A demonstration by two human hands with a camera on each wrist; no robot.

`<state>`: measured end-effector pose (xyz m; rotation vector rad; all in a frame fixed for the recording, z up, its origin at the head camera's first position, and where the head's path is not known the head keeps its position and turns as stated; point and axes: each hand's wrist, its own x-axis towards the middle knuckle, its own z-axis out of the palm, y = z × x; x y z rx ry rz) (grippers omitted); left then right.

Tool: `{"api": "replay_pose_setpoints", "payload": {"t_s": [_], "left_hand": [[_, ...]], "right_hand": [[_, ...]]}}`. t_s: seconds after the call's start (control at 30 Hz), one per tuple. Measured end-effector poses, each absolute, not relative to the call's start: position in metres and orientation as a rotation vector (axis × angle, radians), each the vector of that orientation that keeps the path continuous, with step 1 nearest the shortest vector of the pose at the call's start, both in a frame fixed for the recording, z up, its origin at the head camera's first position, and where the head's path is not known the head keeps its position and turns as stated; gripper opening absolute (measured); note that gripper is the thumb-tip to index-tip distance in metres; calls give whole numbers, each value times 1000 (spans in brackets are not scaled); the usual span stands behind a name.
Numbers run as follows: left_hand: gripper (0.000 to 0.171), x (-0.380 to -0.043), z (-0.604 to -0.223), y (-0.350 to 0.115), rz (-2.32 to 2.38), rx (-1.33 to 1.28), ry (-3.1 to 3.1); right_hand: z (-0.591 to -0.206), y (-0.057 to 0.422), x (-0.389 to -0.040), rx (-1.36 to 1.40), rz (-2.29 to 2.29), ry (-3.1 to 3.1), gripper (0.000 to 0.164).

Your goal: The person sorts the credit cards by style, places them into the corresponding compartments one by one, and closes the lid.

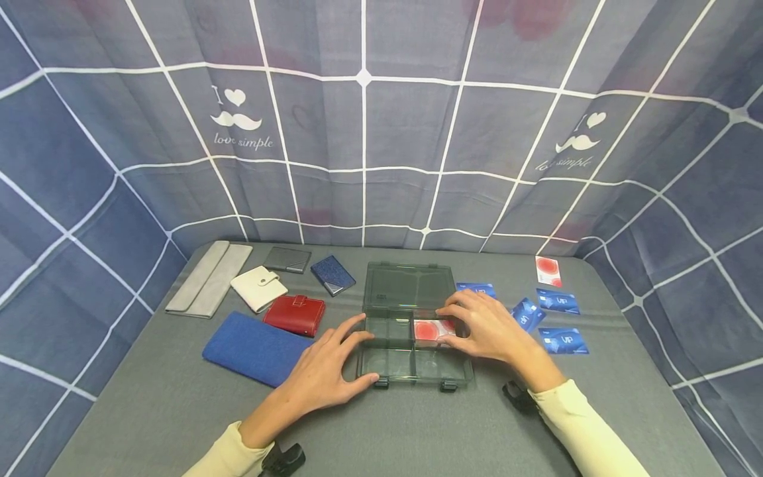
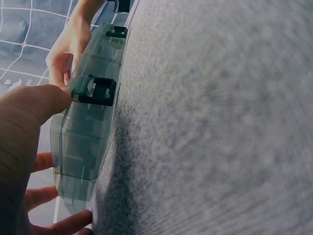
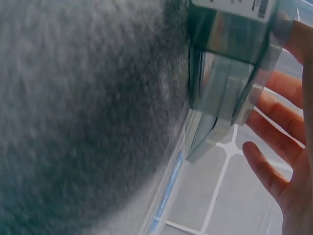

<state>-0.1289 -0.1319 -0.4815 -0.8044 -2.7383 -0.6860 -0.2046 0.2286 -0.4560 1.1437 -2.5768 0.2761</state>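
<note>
A translucent green plastic organizer box (image 1: 411, 379) lies with its lid folded back, and its dividers form several compartments. Within the back right compartment is a white card with a red round print (image 1: 427, 330). My right hand (image 1: 485, 324) reaches over the box's right wall, thumb and index finger at opposite edges of this card; the wall partly hides the grip in the right wrist view. Around the box's front left corner my left hand (image 1: 324, 368) holds on, its thumb (image 2: 54, 99) against the front edge near a latch and its fingers along the left side.
Blue VIP cards (image 1: 563, 340) and another red-printed card (image 1: 548, 271) lie to the right. On the left are a blue long wallet (image 1: 256, 348), red wallet (image 1: 295, 315), cream wallet (image 1: 258, 288), grey wallet (image 1: 208, 281), dark card holder (image 1: 287, 259) and navy card case (image 1: 332, 273).
</note>
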Motion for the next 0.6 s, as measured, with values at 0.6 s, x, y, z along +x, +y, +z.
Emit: {"api": "replay_pose_setpoints", "payload": {"t_s": [0.6], "left_hand": [[67,-129,-482,-132,-682,-801,-2742]], "right_hand": [[-460,284,-243,919,395,-2773,48]]}}
